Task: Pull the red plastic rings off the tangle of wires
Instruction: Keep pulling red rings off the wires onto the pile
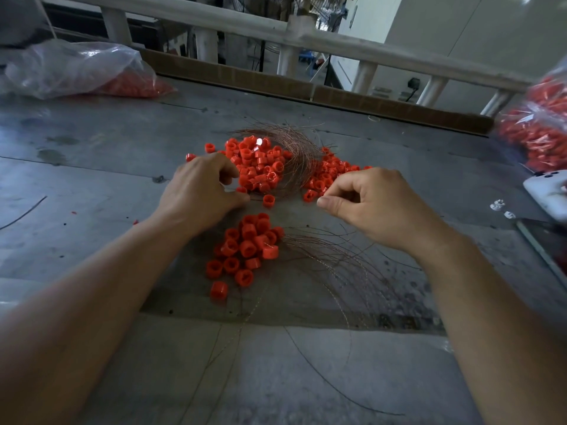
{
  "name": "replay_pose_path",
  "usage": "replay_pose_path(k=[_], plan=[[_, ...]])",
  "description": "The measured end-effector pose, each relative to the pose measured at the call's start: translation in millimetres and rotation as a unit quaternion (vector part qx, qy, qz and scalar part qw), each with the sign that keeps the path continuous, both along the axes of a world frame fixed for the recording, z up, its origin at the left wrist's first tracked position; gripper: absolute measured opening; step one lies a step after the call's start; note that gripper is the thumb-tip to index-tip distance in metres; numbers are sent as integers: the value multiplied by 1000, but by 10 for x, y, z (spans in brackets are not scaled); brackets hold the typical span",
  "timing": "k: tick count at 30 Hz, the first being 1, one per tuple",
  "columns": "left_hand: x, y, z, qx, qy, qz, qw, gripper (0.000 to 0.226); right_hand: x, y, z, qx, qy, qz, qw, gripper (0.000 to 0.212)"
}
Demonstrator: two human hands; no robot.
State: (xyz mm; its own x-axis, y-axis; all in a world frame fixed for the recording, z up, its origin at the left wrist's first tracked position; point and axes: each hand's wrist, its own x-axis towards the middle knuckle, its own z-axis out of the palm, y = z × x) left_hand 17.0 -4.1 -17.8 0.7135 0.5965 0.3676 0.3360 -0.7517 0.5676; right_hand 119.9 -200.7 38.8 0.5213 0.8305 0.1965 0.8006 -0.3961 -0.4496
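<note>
Red plastic rings (257,167), small glossy short tubes, lie heaped at frame centre among the springy, hair-thin coppery tangle of wires (302,154). My left hand (199,194) and right hand (377,207) curl fingertip to thumb; what they pinch I cannot tell. A hard tug could snap wire or scatter rings.

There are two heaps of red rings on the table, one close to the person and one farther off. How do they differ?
The far heap is bigger and more crowded; the near heap is smaller. A thick curl of wire wraps the far heap's right side, while thin loose wires fan out right of the near heap. The left hand is at the far heap's edge; no hand is at the near heap. Both are the same red rings.
</note>
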Motion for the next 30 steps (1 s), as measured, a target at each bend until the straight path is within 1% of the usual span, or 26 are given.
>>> replay_pose_path(k=[6,8,11,13,18,23,25,30], plan=[[14,-22,25,12,41,-10,999,21,-9,7,0,7,-12,-11,1000,16],[19,-22,21,11,41,-10,999,20,-7,8,-1,4,-14,-13,1000,17],[20,-7,35,-10,3,12,1000,25,-6,9,0,1,-15,-17,1000,16],[17,4,41,-9,-13,27,999,28,-5,9,-1,1,-15,-20,1000,14],[4,0,47,2,-10,23,1000,18,-10,13,-4,-1,-19,-20,1000,14],[17,-22,52,26,29,-17,999,20,-15,24,5,-5,-23,-18,1000,15],[24,-16,44,31,43,-16,998,21,-14,28,11,-6,-25,-20,999,15],[15,-26,60,18,24,-19,999,21,-27,21,6,-12,-22,-22,999,15]])
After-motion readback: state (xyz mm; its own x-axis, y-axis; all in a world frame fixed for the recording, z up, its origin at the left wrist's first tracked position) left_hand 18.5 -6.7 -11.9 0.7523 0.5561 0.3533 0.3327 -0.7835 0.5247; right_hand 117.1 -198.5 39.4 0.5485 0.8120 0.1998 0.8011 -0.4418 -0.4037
